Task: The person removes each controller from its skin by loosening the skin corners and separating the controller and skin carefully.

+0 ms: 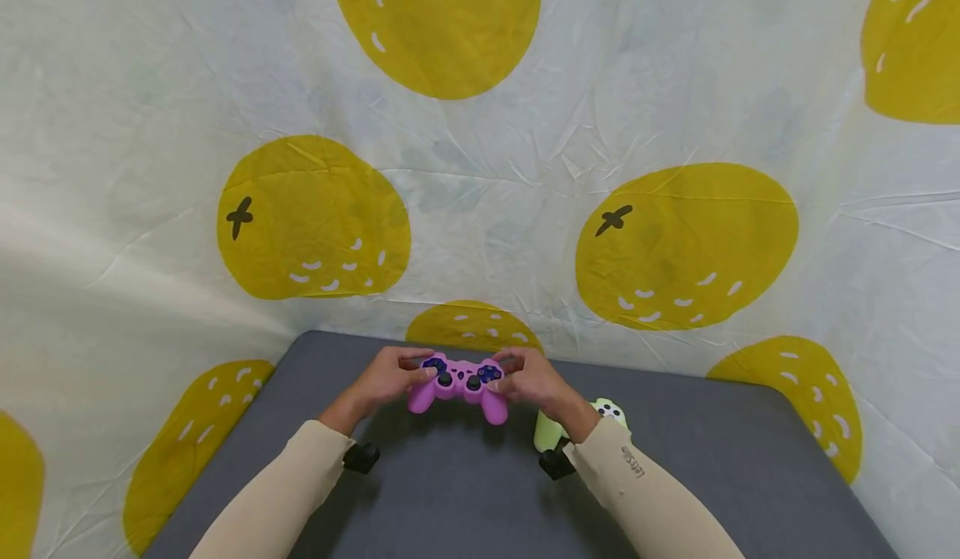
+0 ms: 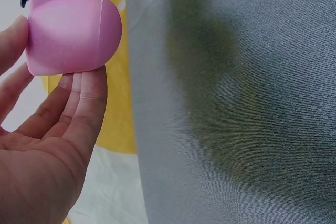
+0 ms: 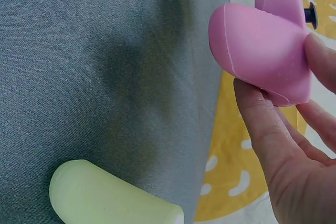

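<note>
Both hands hold a pink game controller (image 1: pixel 461 373) with dark buttons and two black thumbsticks, raised above the grey table. My left hand (image 1: pixel 386 378) grips its left end, thumb on the front face; in the left wrist view the fingertips of the left hand (image 2: pixel 52 145) press the underside of the pink handle (image 2: pixel 73 35). The right hand (image 1: pixel 531 377) grips the other end likewise, and the right wrist view shows its thumb and fingers (image 3: pixel 262 124) around that handle. A pale green controller (image 1: pixel 547 432) lies on the table beneath the right wrist, partly hidden by it.
The grey table (image 1: pixel 450 492) reaches back to a white cloth (image 1: pixel 480 234) printed with large yellow fruit shapes, which hangs behind and at both sides. A black wrist camera (image 1: pixel 362 457) sits under the left wrist, another (image 1: pixel 557 462) under the right.
</note>
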`<state>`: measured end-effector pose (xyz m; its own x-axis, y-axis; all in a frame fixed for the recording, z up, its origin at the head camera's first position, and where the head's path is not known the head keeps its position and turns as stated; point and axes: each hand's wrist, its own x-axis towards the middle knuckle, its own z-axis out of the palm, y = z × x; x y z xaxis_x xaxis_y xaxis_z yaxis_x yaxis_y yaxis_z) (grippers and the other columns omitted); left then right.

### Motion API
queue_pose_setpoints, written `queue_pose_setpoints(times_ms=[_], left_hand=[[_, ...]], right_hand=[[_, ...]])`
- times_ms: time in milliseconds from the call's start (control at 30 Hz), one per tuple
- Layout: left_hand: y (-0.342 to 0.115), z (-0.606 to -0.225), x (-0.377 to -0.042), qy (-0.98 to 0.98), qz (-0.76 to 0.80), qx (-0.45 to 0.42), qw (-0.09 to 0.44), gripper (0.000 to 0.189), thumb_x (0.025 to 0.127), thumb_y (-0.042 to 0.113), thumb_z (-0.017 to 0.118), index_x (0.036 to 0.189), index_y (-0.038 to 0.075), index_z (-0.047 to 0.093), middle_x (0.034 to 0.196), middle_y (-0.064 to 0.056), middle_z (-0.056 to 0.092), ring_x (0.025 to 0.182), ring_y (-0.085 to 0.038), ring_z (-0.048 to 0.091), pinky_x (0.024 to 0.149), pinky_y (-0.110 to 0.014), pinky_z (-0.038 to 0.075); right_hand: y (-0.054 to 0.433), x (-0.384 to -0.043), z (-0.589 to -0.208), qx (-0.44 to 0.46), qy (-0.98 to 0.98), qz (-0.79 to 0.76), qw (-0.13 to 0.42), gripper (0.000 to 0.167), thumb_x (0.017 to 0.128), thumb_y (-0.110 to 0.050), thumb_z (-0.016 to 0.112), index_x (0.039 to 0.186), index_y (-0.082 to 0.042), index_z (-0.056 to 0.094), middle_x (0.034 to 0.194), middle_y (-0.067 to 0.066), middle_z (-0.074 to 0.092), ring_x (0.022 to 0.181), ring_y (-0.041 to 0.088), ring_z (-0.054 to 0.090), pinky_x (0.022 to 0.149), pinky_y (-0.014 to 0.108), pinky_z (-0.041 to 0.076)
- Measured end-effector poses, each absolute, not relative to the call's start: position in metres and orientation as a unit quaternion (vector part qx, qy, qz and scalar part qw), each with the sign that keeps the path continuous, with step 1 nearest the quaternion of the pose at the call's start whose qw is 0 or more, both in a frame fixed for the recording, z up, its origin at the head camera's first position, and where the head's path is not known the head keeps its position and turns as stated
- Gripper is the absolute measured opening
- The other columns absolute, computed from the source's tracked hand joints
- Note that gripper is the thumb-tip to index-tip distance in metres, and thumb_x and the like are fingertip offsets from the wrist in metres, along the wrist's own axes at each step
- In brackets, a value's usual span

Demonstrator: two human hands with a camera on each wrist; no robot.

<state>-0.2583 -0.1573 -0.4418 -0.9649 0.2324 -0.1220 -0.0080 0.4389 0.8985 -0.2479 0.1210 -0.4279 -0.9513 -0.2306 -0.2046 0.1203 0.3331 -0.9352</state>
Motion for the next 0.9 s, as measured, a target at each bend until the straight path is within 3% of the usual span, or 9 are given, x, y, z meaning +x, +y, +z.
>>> queue_pose_setpoints(times_ms=[500, 900], left_hand=[[-0.1569, -0.4427, -0.2579, 0.83, 0.547, 0.06, 0.093, 0.042, 0.094, 0.02, 0.079, 0.134, 0.014, 0.072, 0.115, -0.013, 0.077, 0.093, -0.021, 0.071, 0.085, -0.036, 0.062], [-0.157, -0.4442, -0.2588, 0.817, 0.568, 0.074, 0.063, 0.042, 0.092, 0.017, 0.079, 0.134, 0.018, 0.072, 0.123, -0.014, 0.076, 0.104, -0.023, 0.072, 0.093, -0.038, 0.061]], right_hand=[[0.1195, -0.2455, -0.4359, -0.038, 0.818, -0.566, 0.089, 0.047, 0.082, -0.008, 0.085, 0.126, -0.005, 0.07, 0.121, 0.019, 0.071, 0.098, 0.026, 0.068, 0.08, 0.038, 0.062], [0.1147, -0.2441, -0.4381, -0.046, 0.83, -0.554, 0.033, 0.046, 0.079, -0.008, 0.088, 0.123, -0.013, 0.073, 0.122, 0.012, 0.073, 0.089, 0.022, 0.072, 0.082, 0.039, 0.062]])
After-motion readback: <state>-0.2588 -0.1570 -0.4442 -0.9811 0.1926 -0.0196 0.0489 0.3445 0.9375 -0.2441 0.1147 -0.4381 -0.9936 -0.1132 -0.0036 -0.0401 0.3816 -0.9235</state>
